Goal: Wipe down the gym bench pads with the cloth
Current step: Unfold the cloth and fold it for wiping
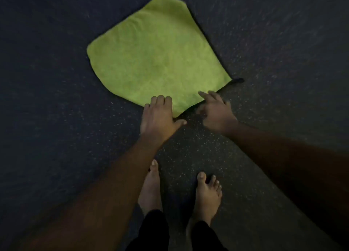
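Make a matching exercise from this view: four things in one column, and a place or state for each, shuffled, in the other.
1. cloth
2. left hand
3. right hand
4. bare feet

A. fingers resting on the cloth's near edge
B. spread flat on the dark speckled floor
C. at the cloth's near right edge, index finger extended
D. standing below the hands

Pairs: 1-B, 2-A, 3-C, 4-D
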The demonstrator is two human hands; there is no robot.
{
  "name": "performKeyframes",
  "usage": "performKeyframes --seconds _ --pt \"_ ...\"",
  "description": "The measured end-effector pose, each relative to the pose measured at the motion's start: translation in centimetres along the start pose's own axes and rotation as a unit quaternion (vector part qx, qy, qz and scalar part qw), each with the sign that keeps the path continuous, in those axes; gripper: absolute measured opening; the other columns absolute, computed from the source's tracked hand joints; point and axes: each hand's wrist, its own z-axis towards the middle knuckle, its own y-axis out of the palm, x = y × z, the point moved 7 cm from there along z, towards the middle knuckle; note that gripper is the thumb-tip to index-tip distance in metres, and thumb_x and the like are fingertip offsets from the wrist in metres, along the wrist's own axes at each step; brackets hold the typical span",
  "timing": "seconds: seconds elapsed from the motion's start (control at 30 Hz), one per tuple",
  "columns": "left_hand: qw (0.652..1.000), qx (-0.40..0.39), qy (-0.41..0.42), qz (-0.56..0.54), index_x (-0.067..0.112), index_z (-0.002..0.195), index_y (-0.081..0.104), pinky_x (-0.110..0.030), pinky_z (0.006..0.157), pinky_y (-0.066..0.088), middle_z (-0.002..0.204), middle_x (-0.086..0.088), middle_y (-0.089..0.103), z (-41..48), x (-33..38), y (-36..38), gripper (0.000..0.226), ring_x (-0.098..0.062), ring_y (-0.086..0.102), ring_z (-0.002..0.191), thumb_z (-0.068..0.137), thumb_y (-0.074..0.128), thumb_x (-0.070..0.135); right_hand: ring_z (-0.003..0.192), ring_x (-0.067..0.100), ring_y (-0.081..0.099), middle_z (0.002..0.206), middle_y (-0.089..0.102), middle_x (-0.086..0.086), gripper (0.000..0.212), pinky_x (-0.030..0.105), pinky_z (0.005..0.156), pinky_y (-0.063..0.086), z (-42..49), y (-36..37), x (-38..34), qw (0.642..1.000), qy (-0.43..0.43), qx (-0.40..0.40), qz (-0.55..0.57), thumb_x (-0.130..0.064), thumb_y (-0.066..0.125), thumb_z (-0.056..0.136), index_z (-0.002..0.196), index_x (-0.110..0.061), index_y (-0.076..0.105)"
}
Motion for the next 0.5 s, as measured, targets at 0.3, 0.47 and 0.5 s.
performKeyframes --seconds 0.3,0.47,0.5 --pt "0.996 0.049 -0.031 0.072 0.013 0.113 0.055 -0.044 0.082 0.041 0.108 -0.009 0.061 1.6 -0.3 -2.4 0.023 -0.03 0.053 0.103 0.091 0.055 0.016 0.147 0.02 0.034 0.154 0.046 0.002 0.058 0.051 0.121 0.009 0.2 -4.8 -2.2 0.99 -0.067 0.118 -0.049 -0.006 0.061 0.085 0.142 -0.014 0.056" --pt "0.987 0.083 -0.052 -0.13 0.008 0.112 0.045 -0.045 0.074 0.041 0.101 -0.015 0.055 -0.4 0.2 -20.7 0.023 -0.032 0.053 0.091 0.091 0.052 0.014 0.119 0.026 0.057 0.123 0.06 0.007 0.045 0.044 0.117 0.024 -5.8 -20.6 -9.2 0.97 -0.119 0.212 0.028 0.004 0.058 0.083 0.125 -0.011 0.065" --pt "0.979 0.085 -0.055 -0.177 0.009 0.107 0.042 -0.043 0.069 0.039 0.097 -0.013 0.053 -1.0 0.2 -24.7 0.018 -0.029 0.051 0.086 0.092 0.049 0.014 0.114 0.027 0.058 0.118 0.061 0.007 0.041 0.041 0.11 0.034 -7.5 -24.0 -10.9 0.964 -0.135 0.222 0.049 0.006 0.058 0.083 0.12 -0.011 0.067"
